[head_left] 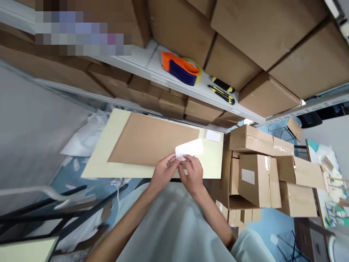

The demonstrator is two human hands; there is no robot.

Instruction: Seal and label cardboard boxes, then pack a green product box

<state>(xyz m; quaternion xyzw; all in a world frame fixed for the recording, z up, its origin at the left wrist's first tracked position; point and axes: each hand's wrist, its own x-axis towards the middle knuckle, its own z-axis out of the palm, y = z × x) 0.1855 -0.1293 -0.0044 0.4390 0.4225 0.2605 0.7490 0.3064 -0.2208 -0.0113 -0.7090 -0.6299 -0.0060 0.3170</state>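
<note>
Both of my hands meet over the front edge of the pale yellow tabletop (209,165). Between them is a white sticker sheet (191,148), its lower left corner pinched by the fingertips of my left hand (164,171). My right hand (193,174) is closed on the same corner, thumb and forefinger together. Exactly how the fingertips sit on the corner is too small to tell. Under the sheet and to its left lies a flat brown cardboard piece (152,138). A small white stack of paper (213,135) sits at the table's back right.
Above the table's far side runs a shelf (152,60) holding an orange and blue tape dispenser (181,69), two black and yellow utility knives (221,95) and large cartons (234,58). Stacked cardboard boxes (259,180) stand right of the table. White plastic bags (87,133) lie at left.
</note>
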